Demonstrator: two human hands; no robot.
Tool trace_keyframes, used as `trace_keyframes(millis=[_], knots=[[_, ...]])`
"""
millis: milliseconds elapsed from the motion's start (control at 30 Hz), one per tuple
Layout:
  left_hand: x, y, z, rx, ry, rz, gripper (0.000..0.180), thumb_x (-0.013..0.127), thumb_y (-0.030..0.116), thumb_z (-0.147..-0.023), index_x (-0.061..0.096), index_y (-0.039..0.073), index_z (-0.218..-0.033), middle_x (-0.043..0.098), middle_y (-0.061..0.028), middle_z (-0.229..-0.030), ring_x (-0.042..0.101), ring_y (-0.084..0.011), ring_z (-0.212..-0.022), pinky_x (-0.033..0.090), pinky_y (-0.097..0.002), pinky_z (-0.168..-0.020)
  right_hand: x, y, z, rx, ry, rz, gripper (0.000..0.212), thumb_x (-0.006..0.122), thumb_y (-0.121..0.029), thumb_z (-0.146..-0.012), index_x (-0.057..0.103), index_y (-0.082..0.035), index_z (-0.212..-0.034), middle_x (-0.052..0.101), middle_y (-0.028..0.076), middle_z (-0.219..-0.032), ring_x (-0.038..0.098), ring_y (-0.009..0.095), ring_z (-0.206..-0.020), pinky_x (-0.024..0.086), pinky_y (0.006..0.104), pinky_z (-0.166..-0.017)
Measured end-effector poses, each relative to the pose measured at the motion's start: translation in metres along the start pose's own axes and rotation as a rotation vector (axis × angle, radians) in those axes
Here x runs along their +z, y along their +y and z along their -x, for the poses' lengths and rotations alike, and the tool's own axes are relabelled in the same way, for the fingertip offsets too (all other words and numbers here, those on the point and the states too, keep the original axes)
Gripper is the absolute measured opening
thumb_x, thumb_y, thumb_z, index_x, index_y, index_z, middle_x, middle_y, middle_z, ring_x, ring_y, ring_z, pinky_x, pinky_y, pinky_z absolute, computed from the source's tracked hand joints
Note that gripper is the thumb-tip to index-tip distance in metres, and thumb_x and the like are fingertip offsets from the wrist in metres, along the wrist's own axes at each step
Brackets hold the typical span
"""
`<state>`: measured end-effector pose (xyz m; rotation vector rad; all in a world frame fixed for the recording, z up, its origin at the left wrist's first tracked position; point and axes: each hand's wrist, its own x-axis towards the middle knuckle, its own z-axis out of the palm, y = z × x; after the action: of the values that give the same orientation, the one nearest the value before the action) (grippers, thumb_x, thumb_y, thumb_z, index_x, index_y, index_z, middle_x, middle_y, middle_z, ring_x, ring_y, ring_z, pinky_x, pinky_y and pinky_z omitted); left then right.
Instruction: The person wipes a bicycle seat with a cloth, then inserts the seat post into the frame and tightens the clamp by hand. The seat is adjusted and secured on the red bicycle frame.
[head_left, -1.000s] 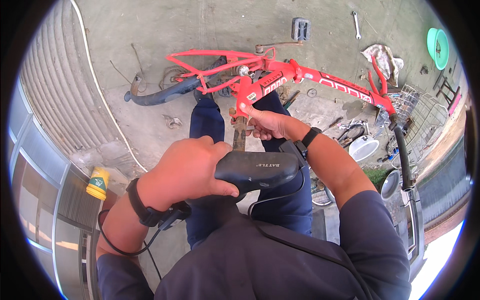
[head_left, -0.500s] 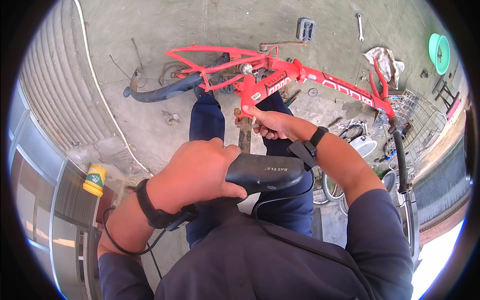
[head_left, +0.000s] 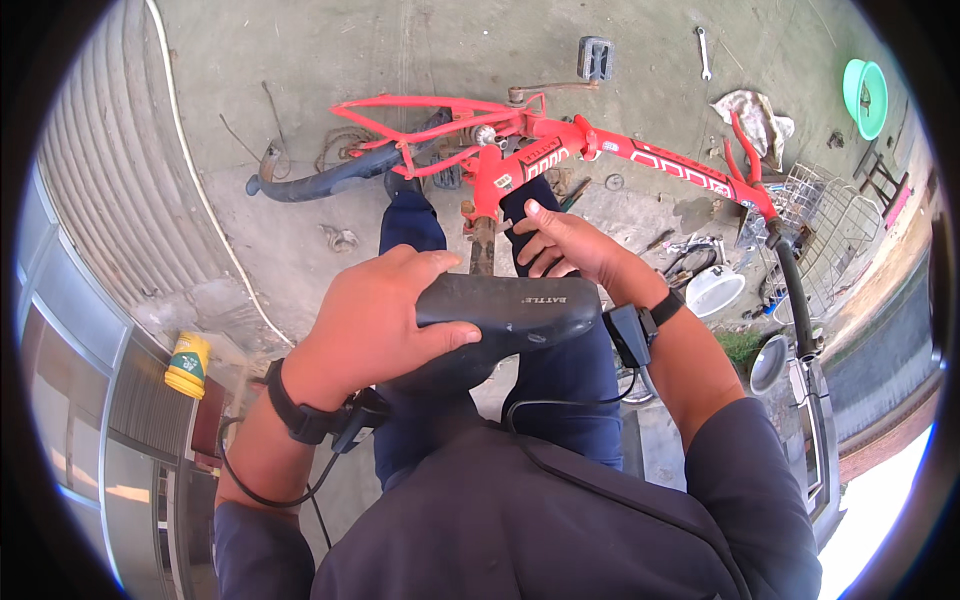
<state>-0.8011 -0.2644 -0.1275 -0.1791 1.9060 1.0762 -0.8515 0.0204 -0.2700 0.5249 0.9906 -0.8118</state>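
A red bicycle frame [head_left: 560, 160] lies across the concrete floor [head_left: 300, 60] in the far part of the scene, stripped of wheels, with its seat tube end pointing toward the person so that it can be reached from a standing position directly above it. The person's dark-trousered legs [head_left: 560, 400] stand just behind that tube, which puts both hands over the joint. Nearer, the black bicycle saddle [head_left: 500, 310] is held level above the frame, its nose to the right and its rusty seat post [head_left: 482, 245] pointing down and away toward the frame's tube, seemingly lined up with it. The left hand [head_left: 375, 320] lies over the saddle's left end, fingers curled round the top and thumb wrapped under the edge, a firm hold that appears to carry the saddle's weight and steer it. The right hand [head_left: 560, 245] is just beyond the saddle, near the red tube, its fingers bent narrowly together around something dark that I cannot identify; whether it touches the post is hidden by the saddle. Both wrists carry black bands with a cable. Farther right lie a wire basket [head_left: 835, 235], a white bowl [head_left: 715, 290], a crumpled rag [head_left: 755, 115] and a green bowl [head_left: 865, 95]; a black pedal [head_left: 595, 57] and a wrench [head_left: 704, 52] lie at the far edge, and a yellow can [head_left: 187, 365] stands at near left.
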Motion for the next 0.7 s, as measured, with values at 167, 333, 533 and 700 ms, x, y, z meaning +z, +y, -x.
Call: trace_keyframes(millis=[167,333,533,700], knots=[[0.031,-0.014,0.041,-0.232,0.369,0.581,0.069,0.087,0.027,-0.084,0.054,-0.002,-0.136,0.065,-0.015,-0.123,0.063,-0.0199,-0.113,0.05,-0.0356,-0.1,0.036,0.013,0.077,-0.466,-0.11,-0.445,0.085,0.051,-0.07,-0.098,0.053,0.003,-0.142,0.071,0.016,-0.119,0.068,0.022,-0.11,0.052,0.0353,-0.099],[0.063,-0.022,0.048,-0.339,0.565,0.837,0.061,0.085,0.026,-0.087,0.055,-0.003,-0.133,0.064,-0.0129,-0.124,0.061,-0.0188,-0.113,0.05,-0.0344,-0.098,0.057,0.007,0.092,-0.525,0.092,-0.301,0.057,0.071,-0.043,-0.097,0.06,0.001,-0.131,0.071,0.012,-0.117,0.066,0.019,-0.111,0.05,0.0349,-0.101],[0.05,-0.008,0.041,-0.283,0.498,0.685,0.052,0.083,0.021,-0.089,0.059,-0.003,-0.128,0.067,-0.0111,-0.116,0.064,-0.0158,-0.104,0.053,-0.0314,-0.092,0.061,0.034,0.085,-0.547,0.098,-0.594,0.05,0.072,-0.034,-0.095,0.061,0.0,-0.13,0.071,0.011,-0.114,0.069,0.019,-0.104,0.055,0.0341,-0.094],[0.039,-0.001,0.032,-0.198,0.453,0.683,0.051,0.082,0.021,-0.089,0.059,-0.004,-0.128,0.068,-0.0116,-0.114,0.065,-0.0152,-0.101,0.054,-0.0313,-0.09,0.064,0.058,0.079,-0.547,0.118,-0.691,0.056,0.072,-0.039,-0.093,0.059,-0.001,-0.133,0.071,0.012,-0.114,0.069,0.02,-0.102,0.056,0.035,-0.092]])
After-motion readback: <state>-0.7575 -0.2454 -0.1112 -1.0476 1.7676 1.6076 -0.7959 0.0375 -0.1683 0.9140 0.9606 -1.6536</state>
